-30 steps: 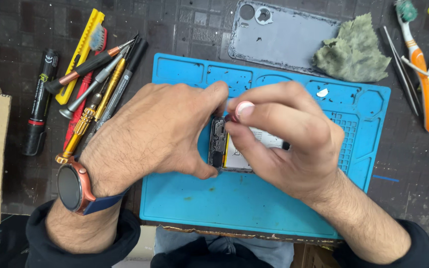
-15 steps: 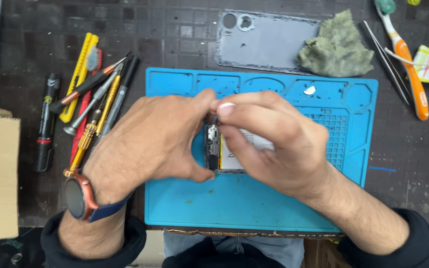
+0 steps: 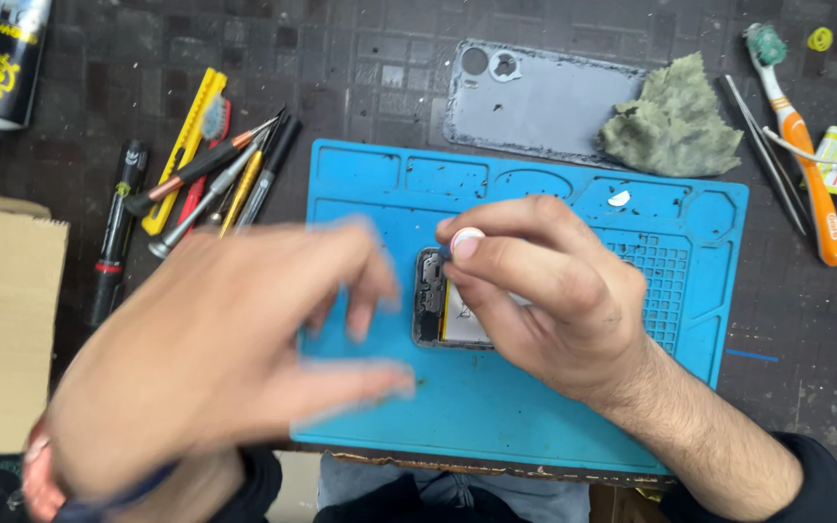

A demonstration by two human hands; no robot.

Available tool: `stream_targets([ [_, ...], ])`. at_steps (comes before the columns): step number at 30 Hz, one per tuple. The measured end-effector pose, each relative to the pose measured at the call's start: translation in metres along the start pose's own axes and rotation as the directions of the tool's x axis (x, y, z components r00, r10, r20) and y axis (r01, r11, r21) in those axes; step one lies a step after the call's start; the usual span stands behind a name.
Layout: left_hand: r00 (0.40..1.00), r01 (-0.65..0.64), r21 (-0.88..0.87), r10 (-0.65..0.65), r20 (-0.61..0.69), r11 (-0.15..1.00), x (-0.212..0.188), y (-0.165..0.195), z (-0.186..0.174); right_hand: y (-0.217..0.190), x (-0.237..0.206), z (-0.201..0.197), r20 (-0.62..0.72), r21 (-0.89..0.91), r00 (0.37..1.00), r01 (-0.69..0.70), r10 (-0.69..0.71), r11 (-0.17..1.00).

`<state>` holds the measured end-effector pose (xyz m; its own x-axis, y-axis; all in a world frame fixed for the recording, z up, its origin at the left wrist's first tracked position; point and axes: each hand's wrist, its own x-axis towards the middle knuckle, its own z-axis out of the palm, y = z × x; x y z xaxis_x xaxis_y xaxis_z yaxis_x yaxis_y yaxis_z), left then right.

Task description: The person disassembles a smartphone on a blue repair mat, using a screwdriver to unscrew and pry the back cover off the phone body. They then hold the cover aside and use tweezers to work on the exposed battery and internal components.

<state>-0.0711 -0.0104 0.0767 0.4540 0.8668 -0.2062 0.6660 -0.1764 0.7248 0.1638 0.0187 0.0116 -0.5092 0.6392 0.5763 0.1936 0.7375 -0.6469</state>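
Two hands work over an opened phone (image 3: 435, 300) on a blue repair mat (image 3: 535, 426): right hand (image 3: 544, 291) fingers pinch a small part at its top edge; left hand (image 3: 215, 358), blurred, fingers spread, hovers clear. Steady, light pressure seems wise.

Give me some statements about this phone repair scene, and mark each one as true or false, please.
1. The right hand rests on the opened phone. True.
2. The phone lies on a red mat. False: the mat is blue.
3. The left hand grips the phone. False: it is off the phone, blurred, fingers spread.
4. The grey back cover lies beyond the mat. True.
5. The toothbrush lies left of the mat. False: it lies to the right.
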Motion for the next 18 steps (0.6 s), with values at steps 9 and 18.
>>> stream_targets([
  [9, 0.991, 0.083, -0.633, 0.001, 0.131, 0.769, -0.049, 0.011, 0.049, 0.002, -0.001, -0.001, 0.011, -0.024, 0.999, -0.053, 0.053, 0.998],
  [18, 0.971, 0.214, -0.769, -0.044, 0.235, 0.602, -0.064, 0.018, 0.095, 0.002, 0.001, 0.000, -0.008, -0.035, 1.000, 0.007, -0.007, 0.999],
])
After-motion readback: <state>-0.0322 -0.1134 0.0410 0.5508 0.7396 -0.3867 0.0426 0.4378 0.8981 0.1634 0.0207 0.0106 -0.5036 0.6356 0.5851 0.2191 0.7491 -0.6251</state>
